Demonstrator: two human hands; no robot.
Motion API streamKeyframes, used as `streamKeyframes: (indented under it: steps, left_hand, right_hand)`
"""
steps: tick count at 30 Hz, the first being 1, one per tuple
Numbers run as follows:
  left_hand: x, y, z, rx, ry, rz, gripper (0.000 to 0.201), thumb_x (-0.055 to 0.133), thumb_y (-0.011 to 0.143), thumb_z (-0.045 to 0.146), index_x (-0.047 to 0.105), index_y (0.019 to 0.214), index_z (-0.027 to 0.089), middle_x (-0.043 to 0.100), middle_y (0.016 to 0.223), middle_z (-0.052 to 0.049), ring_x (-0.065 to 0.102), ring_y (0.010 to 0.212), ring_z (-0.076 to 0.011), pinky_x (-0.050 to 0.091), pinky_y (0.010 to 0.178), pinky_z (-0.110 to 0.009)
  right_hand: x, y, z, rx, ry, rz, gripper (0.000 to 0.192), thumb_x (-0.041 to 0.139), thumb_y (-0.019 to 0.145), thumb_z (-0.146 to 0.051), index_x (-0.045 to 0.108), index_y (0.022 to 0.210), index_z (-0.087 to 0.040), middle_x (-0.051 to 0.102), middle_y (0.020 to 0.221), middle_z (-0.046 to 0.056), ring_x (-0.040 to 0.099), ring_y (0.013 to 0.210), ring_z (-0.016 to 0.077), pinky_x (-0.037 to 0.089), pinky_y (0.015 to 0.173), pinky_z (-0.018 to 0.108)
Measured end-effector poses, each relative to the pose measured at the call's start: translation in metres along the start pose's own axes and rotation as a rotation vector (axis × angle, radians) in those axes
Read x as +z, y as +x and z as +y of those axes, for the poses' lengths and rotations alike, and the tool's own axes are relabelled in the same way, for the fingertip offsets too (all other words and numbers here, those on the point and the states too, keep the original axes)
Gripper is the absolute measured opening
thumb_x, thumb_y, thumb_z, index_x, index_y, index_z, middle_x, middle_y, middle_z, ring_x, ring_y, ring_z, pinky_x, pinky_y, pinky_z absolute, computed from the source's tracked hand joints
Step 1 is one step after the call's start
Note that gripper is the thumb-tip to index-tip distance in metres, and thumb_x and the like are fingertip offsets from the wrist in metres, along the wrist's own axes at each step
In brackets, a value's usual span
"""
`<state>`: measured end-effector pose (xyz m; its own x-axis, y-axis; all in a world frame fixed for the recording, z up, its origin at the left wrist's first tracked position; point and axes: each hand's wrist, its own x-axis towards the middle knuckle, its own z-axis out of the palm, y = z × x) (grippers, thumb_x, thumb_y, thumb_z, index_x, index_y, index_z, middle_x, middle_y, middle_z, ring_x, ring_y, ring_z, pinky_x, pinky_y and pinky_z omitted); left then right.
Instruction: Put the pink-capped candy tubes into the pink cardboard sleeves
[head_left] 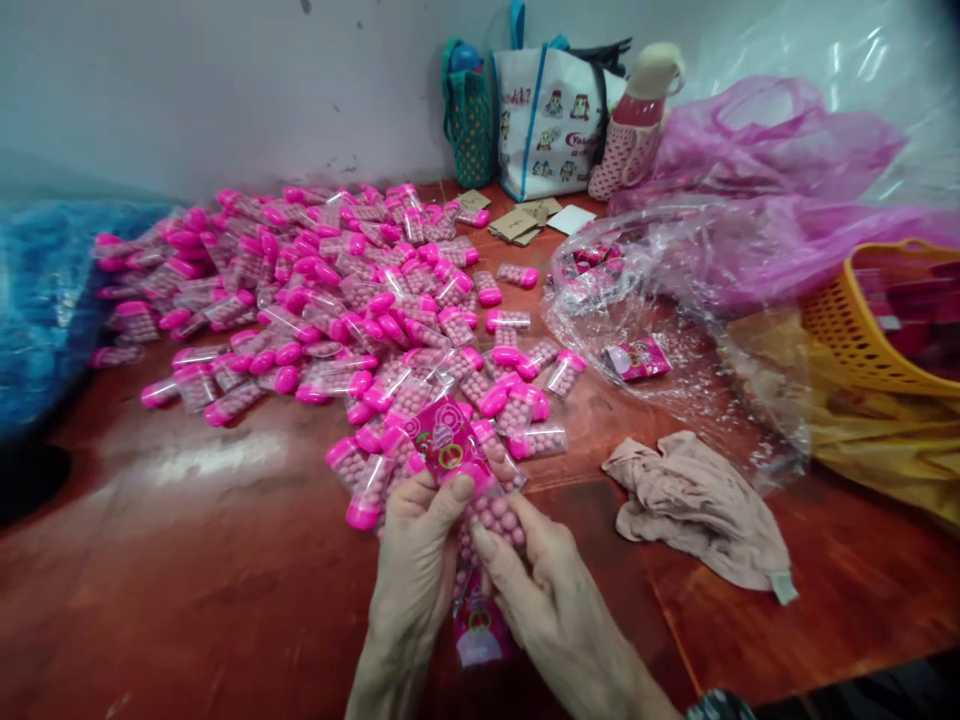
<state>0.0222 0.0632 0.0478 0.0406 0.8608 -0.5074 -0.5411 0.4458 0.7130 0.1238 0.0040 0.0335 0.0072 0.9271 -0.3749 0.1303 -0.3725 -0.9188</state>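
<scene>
Pointing up-left: candy tube point(491, 510), both hands

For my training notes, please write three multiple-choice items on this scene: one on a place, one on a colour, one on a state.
1. Where does the beige cloth lie?
A. right of the hands
B. inside the orange basket
C. on the blue plastic

2. What colour are the tube caps in the pile?
A. green
B. pink
C. white

3. What are both hands doing?
A. resting flat
B. holding a candy tube
C. folding the cloth

Answers: 1 A, it lies on the table. 2 B, all caps are pink. 3 B, left hand and right hand grip one candy tube.
</scene>
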Motion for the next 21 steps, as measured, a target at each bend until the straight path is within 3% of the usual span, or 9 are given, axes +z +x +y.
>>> streamKeyframes:
  steps: [3,8,11,18,21]
  left_hand:
    - [0.002,-0.003,-0.002,-0.025,-0.024,0.007,0.016,0.08,0.059,0.022,0.07,0.068,0.013,0.071,0.064,-0.005,0.068,0.069,-0.0216,0.056,0.068,-0.032]
    - [-0.006,-0.004,-0.006,0.051,-0.17,-0.018,0.012,0.077,0.066,0.026,0.07,0.071,0.018,0.072,0.07,-0.001,0.067,0.069,-0.0161,0.055,0.07,-0.027]
    - [-0.006,-0.005,-0.009,0.023,-0.157,-0.015,0.012,0.077,0.065,0.02,0.071,0.076,0.018,0.072,0.071,-0.001,0.068,0.067,-0.0156,0.055,0.07,-0.027]
    - [-0.002,-0.006,-0.005,-0.101,-0.083,-0.075,0.006,0.074,0.069,0.018,0.072,0.073,0.014,0.071,0.065,-0.004,0.067,0.063,-0.0169,0.055,0.069,-0.029]
    - [-0.006,-0.004,-0.001,-0.056,-0.128,-0.069,0.007,0.073,0.07,0.02,0.071,0.074,0.016,0.072,0.071,-0.004,0.068,0.069,-0.0175,0.055,0.07,-0.028]
  right_hand:
    - [0.009,-0.005,0.007,0.019,-0.044,0.07,0.05,0.05,0.086,-0.052,0.048,0.126,-0.022,0.061,0.109,0.012,0.058,0.096,0.026,0.047,0.084,0.036]
    - [0.016,-0.005,0.008,0.066,0.056,0.136,0.058,0.053,0.082,-0.058,0.048,0.129,-0.025,0.061,0.114,0.011,0.058,0.101,0.0269,0.047,0.088,0.036]
    - [0.019,-0.003,0.012,0.068,0.109,0.144,0.063,0.054,0.081,-0.059,0.044,0.132,-0.023,0.057,0.122,0.012,0.055,0.11,0.0275,0.045,0.094,0.036]
    - [0.026,0.0,0.018,0.061,0.021,0.13,0.054,0.045,0.085,-0.059,0.051,0.125,-0.022,0.059,0.118,0.014,0.053,0.112,0.0295,0.045,0.092,0.039]
    - [0.025,0.001,0.01,0.059,0.087,0.148,0.047,0.049,0.085,-0.055,0.053,0.119,-0.023,0.059,0.115,0.012,0.054,0.109,0.0268,0.046,0.089,0.035]
